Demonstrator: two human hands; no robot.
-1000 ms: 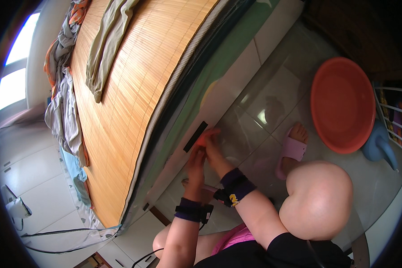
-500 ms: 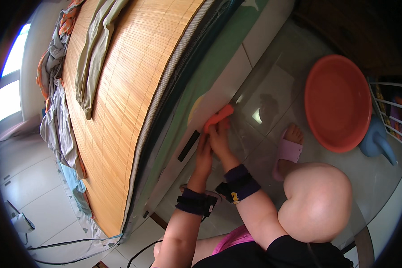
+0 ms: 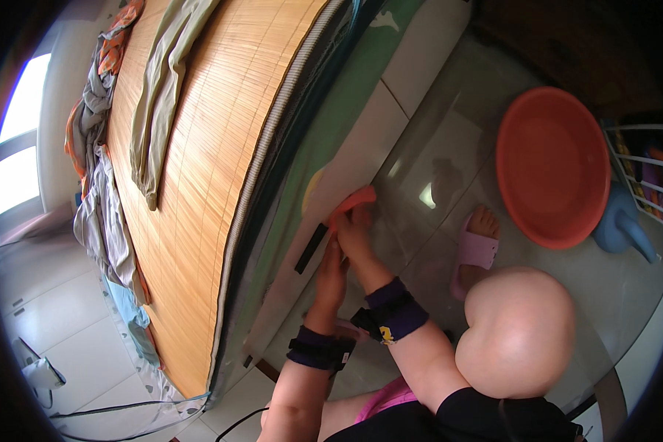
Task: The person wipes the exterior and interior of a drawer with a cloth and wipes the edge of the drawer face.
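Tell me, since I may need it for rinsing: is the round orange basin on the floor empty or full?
Empty, as far as it shows: the orange basin lies on the tiled floor with its plain inside visible and nothing in it.

A ribbed woven bamboo mat (image 3: 199,147) looks matt beside the glossy tiled floor (image 3: 449,162), smooth round orange plastic basin (image 3: 552,166) and soft orange cloth (image 3: 353,200).

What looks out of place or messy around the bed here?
Crumpled grey and orange clothes lie heaped along the far edge of the woven bamboo mat. Otherwise nothing: right hand presses an orange cloth on the white bed side panel.
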